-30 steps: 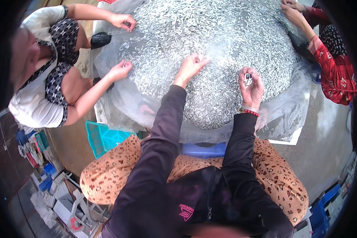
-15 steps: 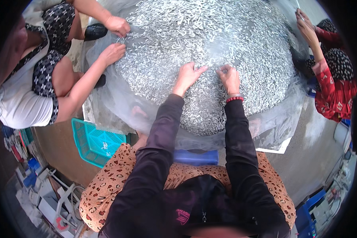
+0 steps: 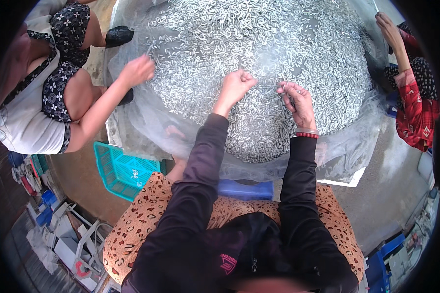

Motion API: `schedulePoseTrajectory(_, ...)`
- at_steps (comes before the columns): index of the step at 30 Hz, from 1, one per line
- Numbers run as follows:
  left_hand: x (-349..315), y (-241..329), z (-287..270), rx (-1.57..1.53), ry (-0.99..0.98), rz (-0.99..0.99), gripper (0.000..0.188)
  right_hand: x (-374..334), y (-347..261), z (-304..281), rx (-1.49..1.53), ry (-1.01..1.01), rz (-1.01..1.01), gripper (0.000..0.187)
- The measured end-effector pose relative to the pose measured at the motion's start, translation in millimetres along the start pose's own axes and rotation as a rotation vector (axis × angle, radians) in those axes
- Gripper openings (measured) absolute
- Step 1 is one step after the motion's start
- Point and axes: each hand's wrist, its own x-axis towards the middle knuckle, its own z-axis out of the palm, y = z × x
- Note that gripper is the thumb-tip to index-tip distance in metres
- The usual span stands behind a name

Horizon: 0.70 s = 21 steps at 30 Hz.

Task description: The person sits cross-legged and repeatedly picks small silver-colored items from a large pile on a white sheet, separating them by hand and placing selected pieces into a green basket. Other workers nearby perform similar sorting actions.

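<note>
A broad heap of small silvery curved pieces (image 3: pixel 259 141), many shaped like little hooks, spreads on a clear plastic sheet (image 3: pixel 154 132) in front of me. My left hand (image 3: pixel 236 88) is over the middle of the heap, thumb and fingertips pinched together; what lies between them is too small to make out. To its right, my right hand (image 3: pixel 298 101) is held just above the heap. Its thumb and index finger pinch what looks like one small silvery curved piece (image 3: pixel 284 87), while the other fingers curl loosely. A red bead bracelet circles my right wrist.
At the left, a co-worker's hand (image 3: pixel 139 71) hovers by the heap's edge; another person's hand (image 3: pixel 389 30) is at the right. A turquoise plastic basket (image 3: pixel 113 181) stands on the floor left of my knee. Something blue (image 3: pixel 245 190) lies between my knees and the sheet.
My right hand has moved right and slightly toward me, its fingers turned to the left. My left hand has shifted slightly. The left co-worker's hands have drawn apart.
</note>
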Motion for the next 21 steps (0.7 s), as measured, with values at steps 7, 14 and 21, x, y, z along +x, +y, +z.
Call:
schedulePoseTrajectory(7,4.2,-5.0,6.2,0.34,0.152,0.173,0.018,-3.8,2.1,6.1,0.16,0.067,-0.051,0.021)
schedulePoseTrajectory(14,-16.8,23.9,-43.5,-1.012,-0.272,0.113,0.015,48.1,-1.4,30.9,-0.375,0.007,-0.213,0.018)
schedulePoseTrajectory(21,-16.8,36.0,-58.4,-1.069,-0.177,0.115,0.029,86.5,29.3,54.7,-1.136,0.152,-0.444,0.022)
